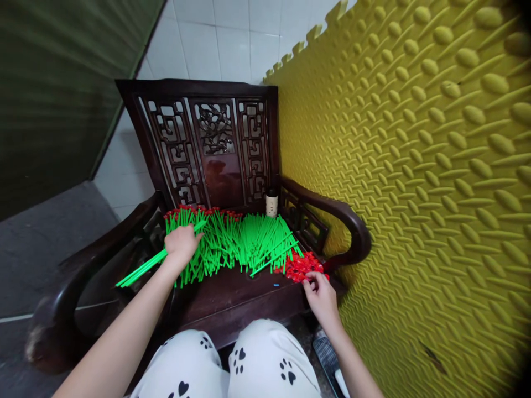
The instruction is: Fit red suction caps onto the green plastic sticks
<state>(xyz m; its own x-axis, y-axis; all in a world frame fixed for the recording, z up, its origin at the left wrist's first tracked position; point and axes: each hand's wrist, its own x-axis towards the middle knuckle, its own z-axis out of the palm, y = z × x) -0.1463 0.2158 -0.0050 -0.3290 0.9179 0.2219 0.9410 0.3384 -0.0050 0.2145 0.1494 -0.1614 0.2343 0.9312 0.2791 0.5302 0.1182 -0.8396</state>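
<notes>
Dark carved wood makes up the chair [215, 143], whose seat serves as the work surface; it stands on a grey floor [45, 243] against a white tiled wall [224, 38], with a yellow foam mat [415, 166] of raised bumps propped along its right side. Across the back of the seat lies a thick heap of green sticks [240, 243], some of them tipped in red at the far end. At the right front corner of the seat is a small pile of red pieces [301, 267], touching the edge of the green heap. A small bottle [271, 203] stands upright at the back right corner of the seat, just behind the sticks.

The left hand [180, 243] is closed around a bundle of green sticks [141, 270] that juts out toward the left armrest, the knuckles resting on the heap. The right hand [319, 293] is loosely curled at the near edge of the red pieces, fingertips pinched on one of them; how firmly it grips I cannot tell. Both hands are well apart.

White trousers with black paw prints [249, 359] show at the bottom, the knees close to the seat's front edge.
</notes>
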